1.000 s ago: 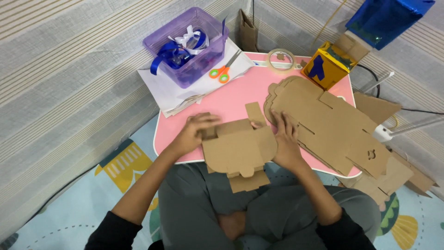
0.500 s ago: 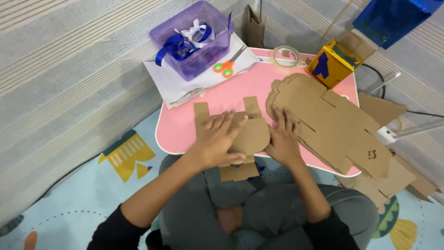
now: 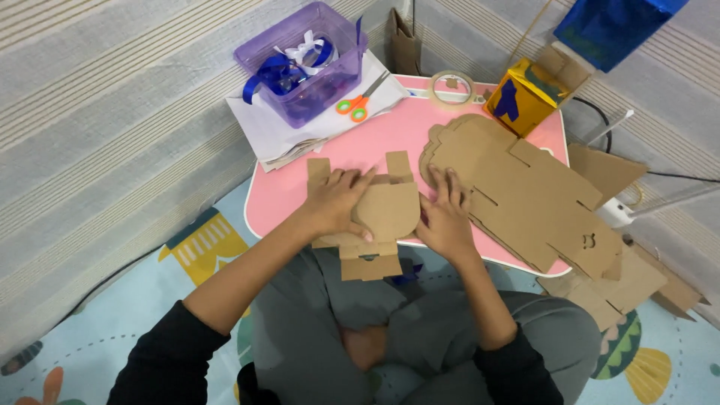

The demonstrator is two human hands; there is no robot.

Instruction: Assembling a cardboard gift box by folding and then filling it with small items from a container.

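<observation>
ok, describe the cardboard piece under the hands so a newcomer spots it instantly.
Find the pink table in front of the seated person. At its near edge, both hands press down on a small die-cut cardboard blank, left hand on top, right hand at its right side. Unlike the big cardboard stack to its right, it is small, with two square tabs on top.

Blue box [image 3: 611,26] cut off above

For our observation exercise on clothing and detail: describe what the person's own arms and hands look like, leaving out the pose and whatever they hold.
Both arms wear black long sleeves pushed up to about the elbow, so the forearms are bare. The left hand and right hand are bare too: no gloves, and no rings, watch or bracelets that can be made out. The fingers look short-nailed, though nail detail is too small to be sure.
</observation>
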